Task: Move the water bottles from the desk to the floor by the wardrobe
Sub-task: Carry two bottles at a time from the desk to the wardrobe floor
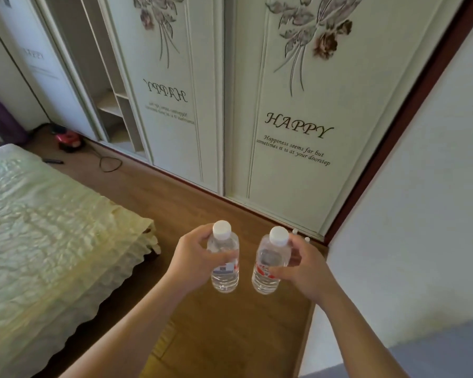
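I hold two clear water bottles with white caps and red-and-white labels above the wooden floor (224, 336). My left hand (193, 257) grips the left bottle (225, 264) around its upper body. My right hand (305, 270) grips the right bottle (268, 264) the same way. Both bottles are upright, side by side and a little apart. The white wardrobe (298, 159) with flower prints and the word HAPPY stands straight ahead. Two small white caps (301, 235) show on the floor at the wardrobe's foot, just past my right hand. The desk is out of view.
A bed with a pale yellow cover (47, 227) fills the left side. A white wall (421, 200) and dark door frame bound the right. One wardrobe door stands slid aside, showing shelves (112, 105). A red toy (67, 139) and a black cable (108, 162) lie on the far floor.
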`<state>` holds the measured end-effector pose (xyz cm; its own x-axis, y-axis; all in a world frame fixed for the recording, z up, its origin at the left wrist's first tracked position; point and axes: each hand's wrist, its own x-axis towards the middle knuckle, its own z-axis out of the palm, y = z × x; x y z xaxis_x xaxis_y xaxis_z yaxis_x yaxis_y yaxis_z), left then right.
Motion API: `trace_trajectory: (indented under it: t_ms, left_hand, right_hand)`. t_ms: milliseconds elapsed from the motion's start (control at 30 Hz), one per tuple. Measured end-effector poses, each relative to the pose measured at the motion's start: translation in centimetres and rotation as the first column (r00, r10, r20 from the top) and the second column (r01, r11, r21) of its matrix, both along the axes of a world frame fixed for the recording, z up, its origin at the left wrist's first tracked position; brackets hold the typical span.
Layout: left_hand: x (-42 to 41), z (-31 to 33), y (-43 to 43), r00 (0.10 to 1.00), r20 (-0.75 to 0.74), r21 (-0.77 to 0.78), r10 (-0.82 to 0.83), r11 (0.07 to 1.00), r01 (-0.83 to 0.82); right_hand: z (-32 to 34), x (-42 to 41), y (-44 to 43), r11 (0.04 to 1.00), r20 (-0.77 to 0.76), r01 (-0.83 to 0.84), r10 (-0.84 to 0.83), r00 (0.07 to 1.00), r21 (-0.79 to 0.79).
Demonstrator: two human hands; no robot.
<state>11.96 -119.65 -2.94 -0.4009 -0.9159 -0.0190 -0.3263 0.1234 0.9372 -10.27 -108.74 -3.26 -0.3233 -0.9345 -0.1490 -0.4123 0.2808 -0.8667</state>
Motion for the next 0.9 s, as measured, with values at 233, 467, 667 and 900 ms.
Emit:
trace_trajectory:
  t_ms: [233, 467, 667, 900]
  left_hand:
    - [-6.5, -0.8, -10.8, 0.996, -0.003, 0.029, -0.088, 0.996, 0.088]
    - [-12.8, -2.1, -22.9, 0.979, -0.005, 0.064, -0.201, 0.977, 0.201]
    - [-19.6, -3.1, -31.4, 0.945, 0.022, 0.079, -0.327, 0.943, 0.324]
    - [-28.7, -6.5, -38.4, 0.909, 0.056, 0.125, -0.413, 0.906, 0.404]
  right_hand:
    - [-0.8, -5.2, -9.3, 0.996, 0.006, 0.084, -0.085, 0.996, 0.026]
    - [-2.4, -10.0, -18.9, 0.973, 0.065, 0.228, -0.230, 0.971, 0.039]
    - [-3.5, -14.4, -25.0, 0.943, 0.094, 0.327, -0.331, 0.939, 0.054]
    - [-7.4, -21.8, -30.4, 0.920, 0.095, 0.372, -0.384, 0.918, 0.119]
